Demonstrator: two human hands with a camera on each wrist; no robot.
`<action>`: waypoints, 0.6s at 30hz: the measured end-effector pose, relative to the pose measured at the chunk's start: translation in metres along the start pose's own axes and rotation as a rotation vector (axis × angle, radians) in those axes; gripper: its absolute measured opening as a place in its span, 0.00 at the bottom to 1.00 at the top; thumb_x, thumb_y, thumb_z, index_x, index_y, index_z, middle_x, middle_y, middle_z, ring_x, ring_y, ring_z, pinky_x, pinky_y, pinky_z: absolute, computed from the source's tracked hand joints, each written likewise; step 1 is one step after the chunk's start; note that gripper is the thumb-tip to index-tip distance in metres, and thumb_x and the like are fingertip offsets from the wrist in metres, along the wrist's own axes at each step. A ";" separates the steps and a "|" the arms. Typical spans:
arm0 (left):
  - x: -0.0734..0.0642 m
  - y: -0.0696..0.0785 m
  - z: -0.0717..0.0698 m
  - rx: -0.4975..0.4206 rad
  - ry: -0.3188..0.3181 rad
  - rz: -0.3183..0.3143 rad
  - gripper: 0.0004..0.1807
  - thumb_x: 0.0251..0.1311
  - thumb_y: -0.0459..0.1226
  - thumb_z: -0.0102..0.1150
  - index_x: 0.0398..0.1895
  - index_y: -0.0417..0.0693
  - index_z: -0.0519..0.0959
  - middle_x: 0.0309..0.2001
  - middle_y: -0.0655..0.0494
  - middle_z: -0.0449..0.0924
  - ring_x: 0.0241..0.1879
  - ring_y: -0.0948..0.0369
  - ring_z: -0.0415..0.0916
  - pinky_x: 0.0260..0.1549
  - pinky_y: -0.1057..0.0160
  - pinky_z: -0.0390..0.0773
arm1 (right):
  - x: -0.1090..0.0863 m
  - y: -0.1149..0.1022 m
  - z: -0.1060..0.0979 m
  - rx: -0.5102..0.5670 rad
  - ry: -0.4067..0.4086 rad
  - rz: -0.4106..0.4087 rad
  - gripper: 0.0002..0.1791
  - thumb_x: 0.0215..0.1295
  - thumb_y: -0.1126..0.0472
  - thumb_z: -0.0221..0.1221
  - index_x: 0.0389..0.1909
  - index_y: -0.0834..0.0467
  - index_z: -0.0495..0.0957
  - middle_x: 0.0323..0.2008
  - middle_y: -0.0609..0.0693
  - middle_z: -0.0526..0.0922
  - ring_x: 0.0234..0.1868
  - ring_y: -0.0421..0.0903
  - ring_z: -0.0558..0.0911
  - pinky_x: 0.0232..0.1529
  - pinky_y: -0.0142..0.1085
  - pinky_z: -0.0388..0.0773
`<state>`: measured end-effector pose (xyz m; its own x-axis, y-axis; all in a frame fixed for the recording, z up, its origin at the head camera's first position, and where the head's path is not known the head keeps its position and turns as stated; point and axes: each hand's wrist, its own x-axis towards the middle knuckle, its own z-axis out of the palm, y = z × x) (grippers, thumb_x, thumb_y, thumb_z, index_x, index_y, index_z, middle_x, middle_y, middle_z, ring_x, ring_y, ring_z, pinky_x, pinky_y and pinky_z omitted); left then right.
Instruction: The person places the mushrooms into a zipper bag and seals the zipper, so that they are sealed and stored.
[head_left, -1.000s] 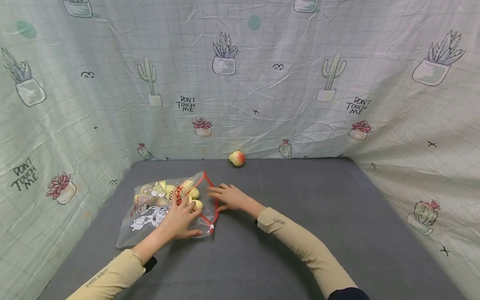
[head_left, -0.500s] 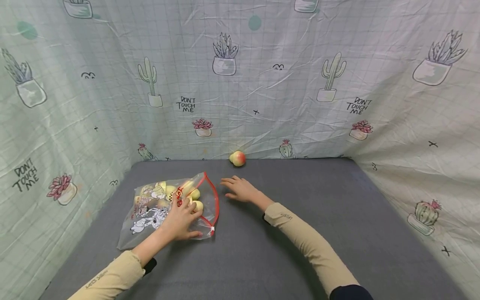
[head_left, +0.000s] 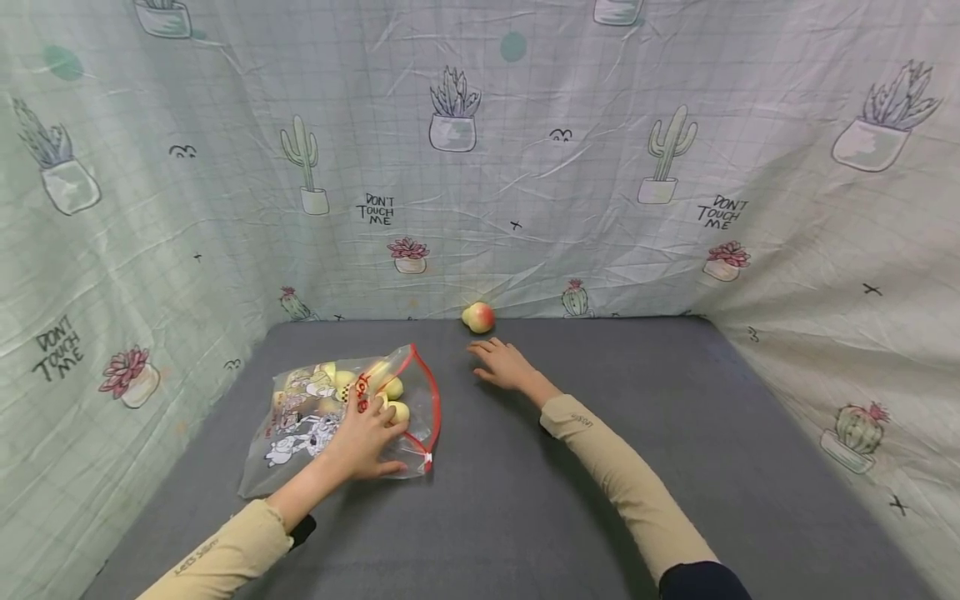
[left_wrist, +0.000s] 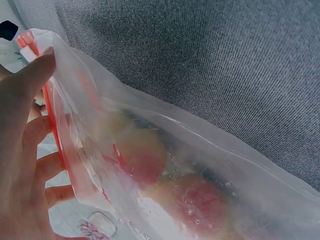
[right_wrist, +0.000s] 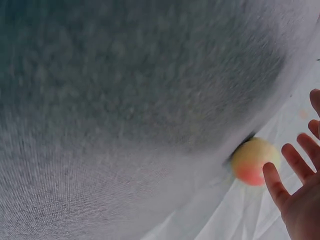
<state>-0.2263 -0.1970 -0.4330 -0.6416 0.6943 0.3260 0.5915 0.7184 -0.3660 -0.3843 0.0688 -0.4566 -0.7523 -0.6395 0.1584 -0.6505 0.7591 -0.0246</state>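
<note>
A clear plastic slider bag (head_left: 285,467) with a red zip and cartoon prints lies on the left of the grey table. Several yellow fruits (head_left: 393,387) sit inside; in the left wrist view the fruits (left_wrist: 202,202) show red blushes through the film. My left hand (head_left: 363,437) rests on the bag near its mouth, fingers spread, thumb by the slider corner. A yellow-and-red pear (head_left: 480,317) lies at the table's back edge. My right hand (head_left: 506,364) hovers just in front of it, fingers extended and holding nothing. In the right wrist view the fingers appear near the pear (right_wrist: 252,161).
The grey table surface (head_left: 637,400) extends to the right of both hands. A cloth backdrop (head_left: 517,183) printed with potted cacti rises along the back and both sides, and the pear sits right up against it.
My right hand has left the bag's mouth and moved right and back toward the pear. The left hand stays on the bag.
</note>
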 end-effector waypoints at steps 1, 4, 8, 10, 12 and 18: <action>0.000 0.000 -0.001 0.005 -0.010 0.001 0.33 0.32 0.65 0.60 0.40 0.57 0.77 0.36 0.53 0.74 0.44 0.49 0.68 0.46 0.29 0.57 | 0.001 0.002 0.001 -0.006 0.012 0.013 0.26 0.62 0.52 0.52 0.61 0.54 0.64 0.63 0.50 0.63 0.61 0.50 0.65 0.54 0.53 0.66; 0.001 0.000 0.000 0.022 -0.047 -0.006 0.33 0.33 0.66 0.59 0.42 0.58 0.77 0.37 0.54 0.75 0.45 0.50 0.68 0.47 0.29 0.57 | 0.005 0.007 0.003 -0.034 0.055 0.051 0.26 0.62 0.52 0.52 0.61 0.54 0.64 0.63 0.52 0.63 0.59 0.51 0.66 0.51 0.52 0.68; 0.001 0.000 0.000 0.030 -0.061 -0.008 0.33 0.33 0.67 0.58 0.42 0.58 0.77 0.37 0.54 0.75 0.46 0.50 0.69 0.47 0.29 0.56 | 0.012 0.013 0.004 -0.049 0.099 0.102 0.27 0.62 0.53 0.52 0.61 0.56 0.63 0.64 0.54 0.61 0.59 0.52 0.65 0.50 0.50 0.68; 0.002 0.000 0.000 0.032 -0.062 -0.008 0.33 0.33 0.67 0.57 0.42 0.59 0.76 0.37 0.55 0.75 0.45 0.51 0.69 0.48 0.29 0.56 | 0.016 0.016 0.003 -0.053 0.095 0.131 0.28 0.62 0.53 0.52 0.63 0.57 0.62 0.66 0.53 0.58 0.61 0.52 0.64 0.51 0.51 0.67; 0.002 0.000 -0.001 0.033 -0.066 -0.007 0.33 0.33 0.67 0.58 0.42 0.59 0.76 0.36 0.55 0.75 0.45 0.51 0.69 0.48 0.29 0.55 | 0.021 0.019 0.002 -0.057 0.080 0.160 0.30 0.63 0.54 0.51 0.64 0.57 0.59 0.67 0.53 0.56 0.63 0.52 0.61 0.53 0.51 0.65; 0.001 0.002 -0.001 0.037 -0.097 -0.010 0.33 0.34 0.66 0.58 0.43 0.59 0.76 0.38 0.55 0.75 0.47 0.50 0.68 0.48 0.29 0.56 | 0.034 0.024 -0.003 -0.071 0.012 0.221 0.33 0.65 0.54 0.48 0.68 0.55 0.49 0.69 0.51 0.50 0.68 0.50 0.54 0.57 0.50 0.62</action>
<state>-0.2255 -0.1949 -0.4320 -0.6928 0.6785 0.2444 0.5675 0.7220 -0.3958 -0.4254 0.0653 -0.4491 -0.8743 -0.4553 0.1683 -0.4605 0.8876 0.0090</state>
